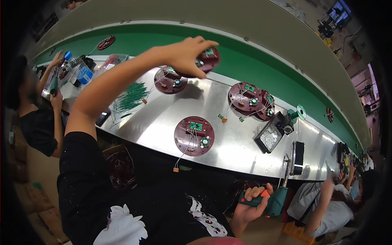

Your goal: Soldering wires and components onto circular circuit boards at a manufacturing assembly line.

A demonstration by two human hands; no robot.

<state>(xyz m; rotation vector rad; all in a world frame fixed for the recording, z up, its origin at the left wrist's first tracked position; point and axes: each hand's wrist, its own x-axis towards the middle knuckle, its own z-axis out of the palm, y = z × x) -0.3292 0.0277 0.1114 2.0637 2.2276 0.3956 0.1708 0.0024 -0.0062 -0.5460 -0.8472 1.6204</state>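
My left hand reaches across the metal bench and grips the edge of a maroon round plate carrying a green circuit board. This plate is lifted above another maroon plate with wires and a small round part. Low on the right, my right hand is wrapped round a green soldering gun with an orange trigger, its metal barrel pointing up. Directly before me lies a maroon plate, its thin wires ending in an orange connector that hangs over the bench edge.
Two overlapping maroon plates lie right of centre, near a black tray of shiny bits and a green reel. Green wires and a water bottle are on the left. Co-workers sit on both sides.
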